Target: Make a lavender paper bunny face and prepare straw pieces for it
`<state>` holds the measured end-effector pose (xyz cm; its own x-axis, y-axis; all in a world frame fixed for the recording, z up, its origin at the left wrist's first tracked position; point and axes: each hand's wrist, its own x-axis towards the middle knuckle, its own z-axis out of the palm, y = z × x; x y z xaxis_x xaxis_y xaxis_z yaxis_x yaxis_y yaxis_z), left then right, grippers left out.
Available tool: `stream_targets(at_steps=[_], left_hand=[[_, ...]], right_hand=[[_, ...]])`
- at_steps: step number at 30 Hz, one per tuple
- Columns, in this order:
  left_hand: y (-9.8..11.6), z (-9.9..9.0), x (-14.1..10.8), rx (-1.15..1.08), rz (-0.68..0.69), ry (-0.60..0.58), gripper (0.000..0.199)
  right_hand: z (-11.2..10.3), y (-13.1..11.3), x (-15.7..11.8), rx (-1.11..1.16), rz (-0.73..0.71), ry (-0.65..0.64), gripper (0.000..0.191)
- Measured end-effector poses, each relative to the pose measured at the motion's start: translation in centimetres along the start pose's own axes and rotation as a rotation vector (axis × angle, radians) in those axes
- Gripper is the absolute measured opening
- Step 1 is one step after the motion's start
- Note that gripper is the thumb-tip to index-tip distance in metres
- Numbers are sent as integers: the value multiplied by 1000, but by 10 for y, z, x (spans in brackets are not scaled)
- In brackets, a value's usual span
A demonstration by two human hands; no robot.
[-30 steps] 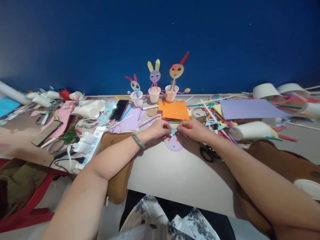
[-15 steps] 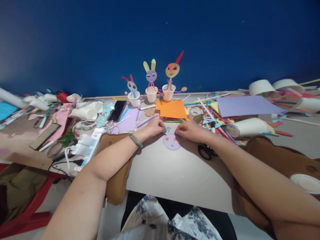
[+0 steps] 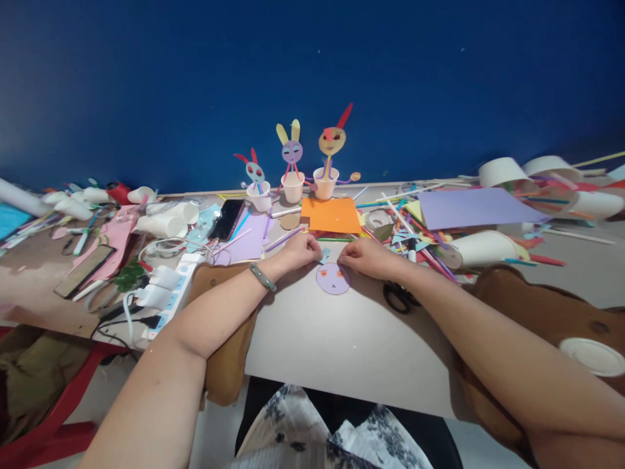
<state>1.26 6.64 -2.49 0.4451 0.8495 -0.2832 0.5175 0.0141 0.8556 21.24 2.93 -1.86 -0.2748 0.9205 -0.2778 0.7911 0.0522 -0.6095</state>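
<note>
A round purple paper face with orange eyes and a small mouth lies flat on the table between my hands. My left hand is pinched just above its left side; whatever its fingertips hold is too small to name. At the face's upper right edge, the fingers of my right hand are pressed together, and what they grip cannot be made out. A small light-blue paper piece shows above the face, between both hands. Black scissors lie beside my right wrist, partly under the forearm.
Three paper-faced figures stand in white cups at the back. Before them lies an orange sheet. To the right are a purple sheet and colored strips; to the left, a phone and a power strip.
The whole view has shifted slightly. My right hand sits a little closer to the purple face's upper right edge; both hands keep nearly the same pinched pose.
</note>
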Motion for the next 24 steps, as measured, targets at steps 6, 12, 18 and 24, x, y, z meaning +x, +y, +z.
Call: stream_targets(at_steps=[6,12,18,24], left_hand=[[0,1,2,-80,10,34,14],[2,-2,4,-125,13,68,19],[0,-4,4,-133,6,57,18],[1,-4,4,-129,-1,82,18]], right_hand=[[-15,11,3,-136,41,421,26],[-25,43,20,-385,8,649,33],[-17,62,35,-352,-46,592,41],[-12,70,41,-328,-134,536,45]])
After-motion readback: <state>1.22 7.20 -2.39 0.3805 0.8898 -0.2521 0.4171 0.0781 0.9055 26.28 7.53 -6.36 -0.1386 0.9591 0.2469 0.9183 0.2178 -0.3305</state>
